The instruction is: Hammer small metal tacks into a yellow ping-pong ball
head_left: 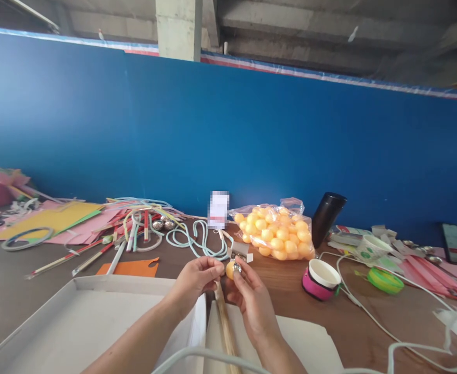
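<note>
My left hand (pixel 196 280) and my right hand (pixel 252 301) meet above the table's near edge, both closed around a small orange ball (pixel 230 269). A small silver metal piece (pixel 237 267) sits against the ball at my right fingertips. A wooden stick (pixel 224 322) runs down from under the hands toward me. Just behind the hands lies a small white box (pixel 241 251). A clear bag full of orange balls (pixel 277 232) rests further back.
A white shallow tray (pixel 57 311) lies at the near left. A black cylinder (pixel 327 217), pink-and-white cup (pixel 320 279), green tape roll (pixel 385 279), white cables (pixel 368 311), a phone (pixel 454 243), teal cord (pixel 197 241), coloured paper and straws (pixel 96 234) crowd the table. A blue wall stands behind.
</note>
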`<move>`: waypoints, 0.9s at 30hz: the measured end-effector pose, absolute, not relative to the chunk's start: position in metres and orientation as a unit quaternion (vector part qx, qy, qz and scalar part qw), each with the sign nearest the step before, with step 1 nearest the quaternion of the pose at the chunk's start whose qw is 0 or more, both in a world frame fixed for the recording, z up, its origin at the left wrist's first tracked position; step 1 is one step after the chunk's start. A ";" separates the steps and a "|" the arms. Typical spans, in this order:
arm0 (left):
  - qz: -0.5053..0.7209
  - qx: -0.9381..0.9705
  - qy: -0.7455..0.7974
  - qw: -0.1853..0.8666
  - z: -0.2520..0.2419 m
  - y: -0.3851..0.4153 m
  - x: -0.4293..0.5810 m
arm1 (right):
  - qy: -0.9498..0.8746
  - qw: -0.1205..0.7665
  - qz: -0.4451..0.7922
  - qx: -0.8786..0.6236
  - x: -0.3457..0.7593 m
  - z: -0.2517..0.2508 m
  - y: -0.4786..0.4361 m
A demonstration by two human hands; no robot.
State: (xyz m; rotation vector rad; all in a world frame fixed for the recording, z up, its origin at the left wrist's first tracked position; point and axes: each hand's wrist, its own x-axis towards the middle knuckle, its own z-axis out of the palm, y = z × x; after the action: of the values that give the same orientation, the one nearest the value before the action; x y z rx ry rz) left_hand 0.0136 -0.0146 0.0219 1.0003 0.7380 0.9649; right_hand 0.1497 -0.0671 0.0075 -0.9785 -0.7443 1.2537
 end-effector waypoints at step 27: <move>0.404 0.414 0.239 0.780 0.012 -0.011 0.009 | -0.451 0.610 0.418 -0.500 0.141 0.014 -0.073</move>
State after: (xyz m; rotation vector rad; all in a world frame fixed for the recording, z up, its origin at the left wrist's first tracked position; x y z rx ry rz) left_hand 0.0092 -0.0106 0.0119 0.8936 0.5165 0.8729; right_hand 0.1413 -0.0732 0.0139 -1.1545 -1.0408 0.9646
